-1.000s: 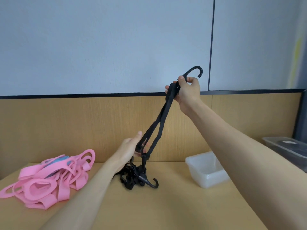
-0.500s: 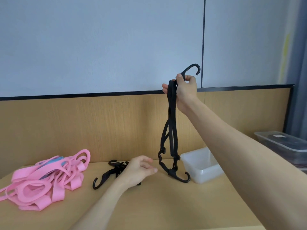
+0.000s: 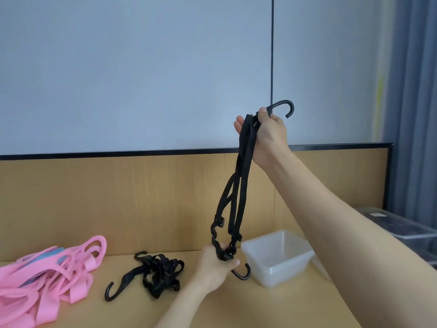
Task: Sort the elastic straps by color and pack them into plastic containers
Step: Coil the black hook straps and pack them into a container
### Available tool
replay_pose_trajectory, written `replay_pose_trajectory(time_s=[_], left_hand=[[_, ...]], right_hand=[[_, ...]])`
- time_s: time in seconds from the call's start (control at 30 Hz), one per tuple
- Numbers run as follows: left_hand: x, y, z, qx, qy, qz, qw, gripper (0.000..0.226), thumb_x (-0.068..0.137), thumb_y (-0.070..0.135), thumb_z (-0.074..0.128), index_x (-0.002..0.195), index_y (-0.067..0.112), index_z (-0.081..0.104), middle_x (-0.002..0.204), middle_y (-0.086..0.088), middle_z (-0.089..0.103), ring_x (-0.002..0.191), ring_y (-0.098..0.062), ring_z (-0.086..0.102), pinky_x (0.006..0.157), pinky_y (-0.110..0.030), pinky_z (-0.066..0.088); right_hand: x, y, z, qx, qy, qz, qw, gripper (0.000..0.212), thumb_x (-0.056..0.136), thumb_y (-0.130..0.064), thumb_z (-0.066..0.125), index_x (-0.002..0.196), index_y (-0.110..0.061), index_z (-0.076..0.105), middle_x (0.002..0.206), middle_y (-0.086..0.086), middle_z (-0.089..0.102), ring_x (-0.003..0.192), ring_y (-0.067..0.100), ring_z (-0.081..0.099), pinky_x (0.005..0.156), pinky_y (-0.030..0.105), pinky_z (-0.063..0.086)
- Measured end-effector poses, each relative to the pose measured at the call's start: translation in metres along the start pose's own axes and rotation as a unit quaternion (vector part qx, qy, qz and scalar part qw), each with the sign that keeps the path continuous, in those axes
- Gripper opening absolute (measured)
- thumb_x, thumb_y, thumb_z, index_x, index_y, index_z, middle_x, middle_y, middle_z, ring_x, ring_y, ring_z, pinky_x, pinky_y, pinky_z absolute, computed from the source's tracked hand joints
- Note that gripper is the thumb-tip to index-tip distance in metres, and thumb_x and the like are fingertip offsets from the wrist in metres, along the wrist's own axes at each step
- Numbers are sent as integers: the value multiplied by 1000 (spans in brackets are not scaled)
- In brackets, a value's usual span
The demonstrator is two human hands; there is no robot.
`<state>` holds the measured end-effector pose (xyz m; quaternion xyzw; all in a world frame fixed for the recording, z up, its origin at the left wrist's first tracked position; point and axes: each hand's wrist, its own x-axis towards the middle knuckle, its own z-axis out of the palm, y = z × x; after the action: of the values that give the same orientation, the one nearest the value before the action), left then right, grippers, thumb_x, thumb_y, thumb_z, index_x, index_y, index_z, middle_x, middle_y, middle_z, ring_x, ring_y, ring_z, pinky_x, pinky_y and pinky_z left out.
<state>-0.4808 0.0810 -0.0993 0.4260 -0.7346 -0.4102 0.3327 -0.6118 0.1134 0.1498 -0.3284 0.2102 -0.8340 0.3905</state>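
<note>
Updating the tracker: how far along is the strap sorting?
Done: little; the clear container looks empty. In hand: one black strap, right hand gripping its top, left hand its lower end. Left: pack it, the second black strap on the table, and the pink straps, which have something blue mixed in.

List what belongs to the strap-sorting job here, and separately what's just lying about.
Job in hand:
- black strap, gripped at the top by the right hand and at the bottom by the left hand
- black strap heap on the table
- pink strap heap
- stack of clear open containers

Lying about:
- lidded box at far right, contents unclear
- grey curtain
</note>
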Motion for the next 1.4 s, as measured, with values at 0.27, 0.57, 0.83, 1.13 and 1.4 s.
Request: replay_pose_trajectory(time_s=[0.27, 0.57, 0.83, 1.13, 1.4], left_hand=[[7, -13, -30, -19, 63, 14, 998, 14, 101, 9, 57, 106, 21, 62, 97, 0, 73, 91, -7, 68, 76, -13, 48], [8, -14, -90, 26, 71, 81, 994, 18, 100, 14, 57, 86, 16, 67, 80, 7, 64, 76, -13, 54, 68, -28, 34], [-8, -5, -109, 93, 23, 107, 990, 22, 77, 29, 50, 60, 20, 39, 58, 3, 30, 56, -17, 28, 62, -36, 21], [7, -14, -104, 57, 28, 53, 997, 31, 102, 32, 51, 80, 10, 55, 65, 13, 50, 70, -11, 51, 74, -33, 39], [27, 16, -122, 129, 195, 144, 962, 8, 99, 38, 60, 107, 36, 60, 98, 11, 48, 95, -11, 46, 88, -25, 39]], right_hand=[[15, -41, -36, -43, 52, -49, 997, 14, 107, -25, 48, 107, -11, 47, 93, 10, 64, 54, 16, 56, 49, 25, 42], [46, -55, -121, -129, 167, -53, 976, 13, 103, -22, 55, 109, -11, 56, 77, 3, 59, 40, 10, 39, 41, 21, 34], [43, -68, -184, -141, 245, -3, 959, 18, 104, -19, 51, 88, -12, 54, 65, -1, 51, 40, 12, 36, 43, 20, 35], [21, -54, -204, -53, 182, 35, 981, 24, 107, -21, 42, 86, -13, 51, 63, -4, 43, 48, 9, 29, 47, 21, 27], [1, -54, -196, 47, 75, 44, 995, 16, 103, -23, 45, 91, -14, 52, 64, -6, 42, 49, 5, 26, 42, 16, 22]])
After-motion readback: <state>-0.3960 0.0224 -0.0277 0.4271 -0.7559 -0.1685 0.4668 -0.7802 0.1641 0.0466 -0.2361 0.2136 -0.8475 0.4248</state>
